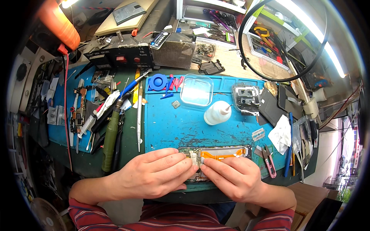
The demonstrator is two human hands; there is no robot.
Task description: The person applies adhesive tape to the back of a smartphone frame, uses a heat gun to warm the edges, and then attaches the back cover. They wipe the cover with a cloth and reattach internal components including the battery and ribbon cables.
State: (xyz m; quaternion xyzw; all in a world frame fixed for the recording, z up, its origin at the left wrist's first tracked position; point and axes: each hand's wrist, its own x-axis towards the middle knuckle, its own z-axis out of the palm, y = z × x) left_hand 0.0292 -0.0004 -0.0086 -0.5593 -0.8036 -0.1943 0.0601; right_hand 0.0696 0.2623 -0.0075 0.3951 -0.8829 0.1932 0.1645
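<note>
An opened phone (221,151) lies lengthwise near the front of the blue mat, its inner parts bare and an orange flex cable (217,156) running along it. My left hand (154,173) is closed, its fingers pressed together over the phone's left end with the tips on the circuit board (193,154). My right hand (236,179) is closed too, fingertips bunched on the phone beside the cable's left end. Both hands' fingertips nearly meet at the board. They cover much of the phone's lower half, and I cannot make out any small part between them.
On the blue mat (173,123) stand a white dropper bottle (218,112) and a clear plastic box (196,90). Pink snips (269,161), a razor blade (258,134) and a crumpled tissue (280,133) lie rightward. A green screwdriver (111,140) and silver tweezers (139,119) lie leftward.
</note>
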